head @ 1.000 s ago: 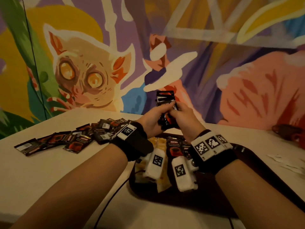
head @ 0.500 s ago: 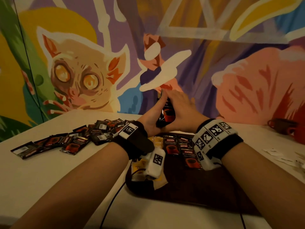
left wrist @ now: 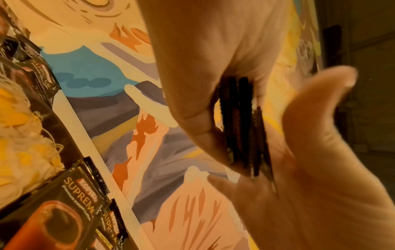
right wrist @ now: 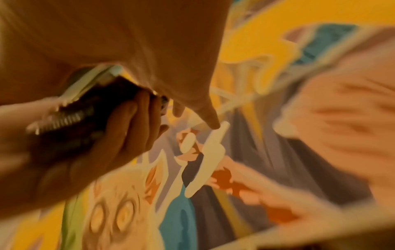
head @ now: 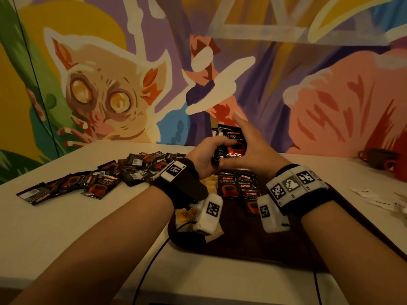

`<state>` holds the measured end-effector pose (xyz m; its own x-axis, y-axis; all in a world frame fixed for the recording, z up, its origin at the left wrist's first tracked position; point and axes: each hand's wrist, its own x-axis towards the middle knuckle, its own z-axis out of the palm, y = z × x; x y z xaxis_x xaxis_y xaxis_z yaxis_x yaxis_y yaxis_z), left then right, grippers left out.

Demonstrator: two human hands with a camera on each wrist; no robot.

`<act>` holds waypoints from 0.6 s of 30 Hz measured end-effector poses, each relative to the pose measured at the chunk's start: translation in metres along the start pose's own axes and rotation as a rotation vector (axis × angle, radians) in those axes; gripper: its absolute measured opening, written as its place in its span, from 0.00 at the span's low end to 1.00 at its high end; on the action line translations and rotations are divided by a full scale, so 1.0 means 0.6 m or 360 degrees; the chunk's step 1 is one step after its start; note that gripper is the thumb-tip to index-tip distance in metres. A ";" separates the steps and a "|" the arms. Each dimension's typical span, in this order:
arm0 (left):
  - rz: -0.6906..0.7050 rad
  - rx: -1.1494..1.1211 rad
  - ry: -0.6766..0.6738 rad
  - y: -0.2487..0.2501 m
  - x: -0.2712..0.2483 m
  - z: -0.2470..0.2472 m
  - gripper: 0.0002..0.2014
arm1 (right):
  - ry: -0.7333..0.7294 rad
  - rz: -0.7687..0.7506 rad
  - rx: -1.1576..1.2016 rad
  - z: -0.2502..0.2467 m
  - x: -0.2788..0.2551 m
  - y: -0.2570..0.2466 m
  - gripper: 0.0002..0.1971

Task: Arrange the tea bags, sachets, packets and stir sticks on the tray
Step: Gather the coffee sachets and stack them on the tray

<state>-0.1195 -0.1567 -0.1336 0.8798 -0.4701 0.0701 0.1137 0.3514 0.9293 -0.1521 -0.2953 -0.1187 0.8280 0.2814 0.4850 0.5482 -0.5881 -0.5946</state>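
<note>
1. A dark tray (head: 253,245) was set on the white table (head: 66,227), nearest the viewer, with coffee sachets (head: 229,186) and yellow tea bags (head: 209,180) laid on it.
2. Above the tray, a stack of sachets (head: 231,144) was gripped upright by the curled left hand (head: 207,155); the flat, straight-fingered right hand (head: 253,148) was pressed against its side.
3. Farther left, loose sachets (head: 105,175) were scattered on the table.

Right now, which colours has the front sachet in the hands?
Black, with a red cup picture and pale lettering; the front sachet shows best in the head view.
</note>
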 end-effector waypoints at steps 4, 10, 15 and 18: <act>-0.0037 0.0213 0.0090 -0.002 0.001 -0.004 0.16 | 0.0377 0.0330 0.0495 -0.004 -0.003 0.033 0.20; -0.0169 0.0474 0.0283 0.003 -0.003 -0.003 0.06 | 0.0214 0.0880 0.0674 -0.010 0.006 0.066 0.06; -0.0297 0.0430 0.0425 0.021 -0.010 -0.018 0.01 | -0.0064 0.1140 0.0292 0.017 0.020 0.092 0.08; -0.0433 0.0561 0.0361 0.021 -0.010 -0.023 0.03 | -0.0095 0.1191 0.0283 0.035 0.028 0.106 0.10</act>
<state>-0.1171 -0.1383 -0.1274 0.9226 -0.3049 -0.2363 0.2247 -0.0730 0.9717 -0.1006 -0.3123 -0.1616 0.9878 -0.0998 -0.1193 -0.1536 -0.5084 -0.8473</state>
